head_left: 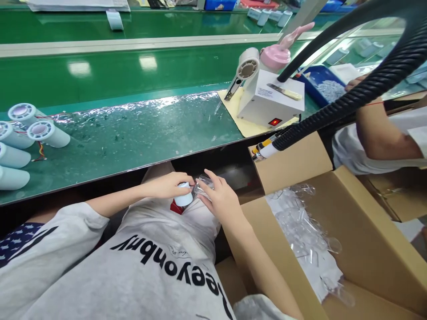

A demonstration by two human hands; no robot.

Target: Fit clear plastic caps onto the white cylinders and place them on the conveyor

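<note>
Low over the person's lap, just in front of the bench edge, I can see a pale blue cylinder (183,197) held upright or nearly so, with a clear plastic piece (204,183) close beside its upper end. The left hand (171,184) has its fingers curled over the top of the cylinder, closed on it. The right hand (223,198) is looser: its fingers are spread and half bent, the clear plastic piece held at the thumb and fingertips. Whether the two parts touch, I can't tell from here. Something red (176,207) shows under the cylinder (too covered for me to name).

To the right of the lap stands an open carton (370,231), with a heap of clear plastic parts (300,231) on white lining inside it. Above, on the green bench (150,129), a cluster of similar cylinders (50,133) lies at the left end, some with thin coloured wires. Towards the right sit a white device (273,100) with a glowing red switch, a small fan (248,66) and a pink-lidded bottle (276,55). A black ribbed hose (350,91) crosses in front of a co-worker's arm (376,126), near a blue tray (322,84).
</note>
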